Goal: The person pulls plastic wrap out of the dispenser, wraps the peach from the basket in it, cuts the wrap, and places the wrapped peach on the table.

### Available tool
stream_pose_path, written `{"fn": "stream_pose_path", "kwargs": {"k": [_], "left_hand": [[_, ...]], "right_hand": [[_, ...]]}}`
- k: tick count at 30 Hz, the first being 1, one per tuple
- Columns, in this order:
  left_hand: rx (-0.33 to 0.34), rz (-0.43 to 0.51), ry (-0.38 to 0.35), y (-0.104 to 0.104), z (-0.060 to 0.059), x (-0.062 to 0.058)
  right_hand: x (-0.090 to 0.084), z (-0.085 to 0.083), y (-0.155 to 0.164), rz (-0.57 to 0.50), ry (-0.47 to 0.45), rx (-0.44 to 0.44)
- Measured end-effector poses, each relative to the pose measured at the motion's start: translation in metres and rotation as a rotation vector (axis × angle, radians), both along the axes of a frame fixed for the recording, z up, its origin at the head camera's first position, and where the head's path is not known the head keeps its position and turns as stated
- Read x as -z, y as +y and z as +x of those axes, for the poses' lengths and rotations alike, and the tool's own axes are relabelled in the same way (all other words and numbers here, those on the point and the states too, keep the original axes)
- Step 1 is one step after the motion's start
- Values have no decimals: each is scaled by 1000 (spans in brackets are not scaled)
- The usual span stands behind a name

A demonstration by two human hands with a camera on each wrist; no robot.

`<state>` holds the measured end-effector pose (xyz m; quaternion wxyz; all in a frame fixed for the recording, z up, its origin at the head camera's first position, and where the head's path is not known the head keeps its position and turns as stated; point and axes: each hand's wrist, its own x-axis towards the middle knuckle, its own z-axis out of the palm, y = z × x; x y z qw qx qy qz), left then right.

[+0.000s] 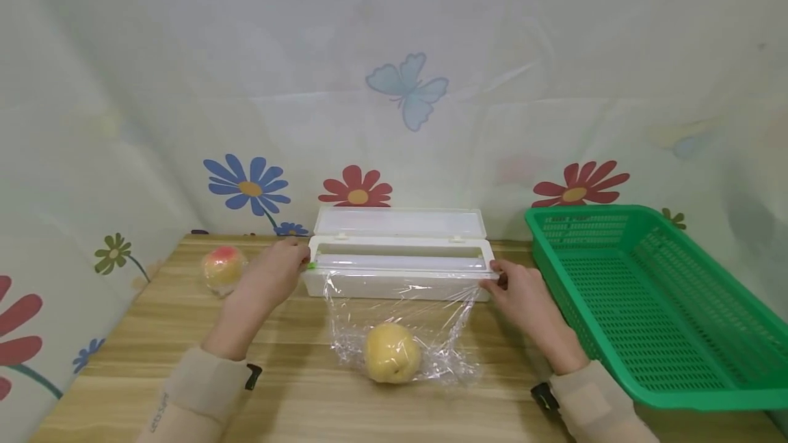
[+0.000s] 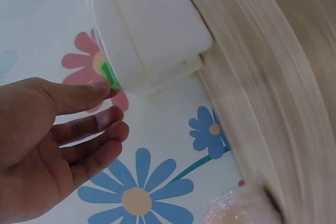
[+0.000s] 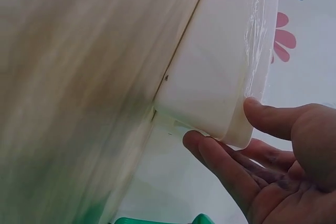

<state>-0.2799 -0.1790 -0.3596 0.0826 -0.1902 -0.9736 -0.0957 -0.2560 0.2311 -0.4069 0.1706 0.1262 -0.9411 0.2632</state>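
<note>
A white cling film dispenser [image 1: 400, 286] stands on the table with its lid [image 1: 400, 223] raised and a film roll [image 1: 400, 263] inside. Clear cling film [image 1: 406, 310] hangs from its front edge and spreads under and around a round yellow fruit [image 1: 392, 354]. At the dispenser's left end, my left hand [image 1: 277, 272] pinches the small green slide cutter [image 2: 109, 75] between thumb and forefinger. My right hand [image 1: 520, 292] grips the opposite end, thumb on the front edge and fingers [image 3: 226, 163] at the end wall.
A film-wrapped yellow and red fruit [image 1: 224, 269] sits at the table's back left. To the right stands a green plastic basket [image 1: 554, 299], close beside my right forearm. Behind the table hangs a flower-printed cloth [image 1: 406, 156].
</note>
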Motion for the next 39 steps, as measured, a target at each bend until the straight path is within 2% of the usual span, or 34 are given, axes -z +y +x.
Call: {"fn": "stream_pose_path", "kwargs": {"k": [3, 6, 9, 13, 15, 17, 21, 23, 26, 35, 39], "left_hand": [[-41, 4, 8, 3, 4, 2], [-22, 35, 61, 9, 9, 5], [69, 83, 136, 21, 17, 6], [236, 167, 164, 45, 32, 4], [314, 192, 135, 58, 40, 4], [392, 197, 71, 69, 45, 5], [476, 147, -128, 82, 58, 8], [483, 111, -209, 86, 62, 9], [475, 72, -262, 91, 66, 12], [454, 72, -278, 97, 69, 17], [427, 49, -250, 98, 69, 21]], "right_hand": [[2, -1, 0, 13, 10, -1], [3, 0, -1, 23, 26, -3], [2, 0, -2, 26, 33, -6], [2, 0, -4, 25, 40, -7], [2, 0, -4, 20, 44, -2], [2, 1, -4, 13, 45, 1], [2, 3, -3, -10, 13, 5], [2, 3, -2, -31, -16, 10], [2, 3, 0, -67, -62, 20], [-2, 3, 1, -101, -106, 11], [-4, 3, 0, -117, -135, 9]]}}
